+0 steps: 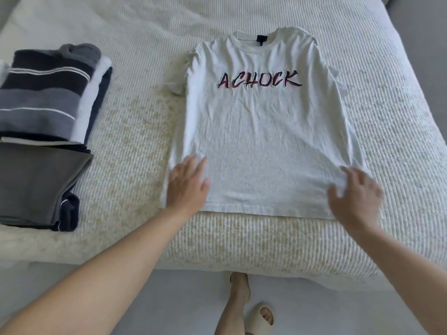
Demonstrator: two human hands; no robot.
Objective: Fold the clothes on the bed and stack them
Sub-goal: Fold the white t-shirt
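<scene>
1. On the lower hem of the white T-shirt (261, 131), both hands lie flat with fingers spread: the left hand (187, 183) at its near left corner, the right hand (356, 192) at its near right corner. Neither grips anything.
2. I judge the step is smoothing the shirt, which lies face up on the bed (242, 238), before folding.
3. The next move probably needs taking one side and folding it inward.
4. Left of the shirt, well apart, rests the stack of folded clothes (46, 131), where the shirt should go after.
</scene>
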